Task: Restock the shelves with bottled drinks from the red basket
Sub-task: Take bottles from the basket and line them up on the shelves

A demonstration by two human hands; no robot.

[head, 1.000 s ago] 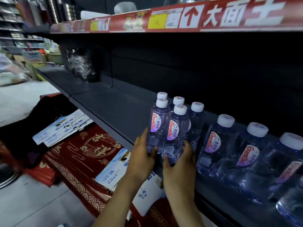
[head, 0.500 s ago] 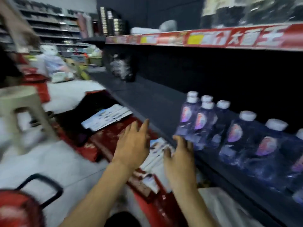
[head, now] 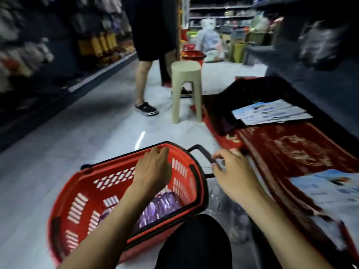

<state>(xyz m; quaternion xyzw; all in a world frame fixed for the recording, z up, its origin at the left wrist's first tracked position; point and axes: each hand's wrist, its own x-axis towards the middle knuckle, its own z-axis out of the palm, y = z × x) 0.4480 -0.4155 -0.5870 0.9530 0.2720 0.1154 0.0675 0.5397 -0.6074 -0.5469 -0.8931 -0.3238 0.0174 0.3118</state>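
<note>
While my left hand [head: 153,169] hovers inside the red basket [head: 108,169], the bottles [head: 159,207] lie just below it, back toward my wrist.
The left is nearer, fingers relaxed and empty. The right hand [head: 233,171] sits at the black handle [head: 202,152] with fingers bent, and I cannot tell whether it grips. The bottles are glossy purple-tinted plastic, heaped low in the rigid slotted basket, their axes blurred.

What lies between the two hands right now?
Head view: the basket's slotted end wall and black rim, then its black handle, lie between the left hand and the right hand.
</note>
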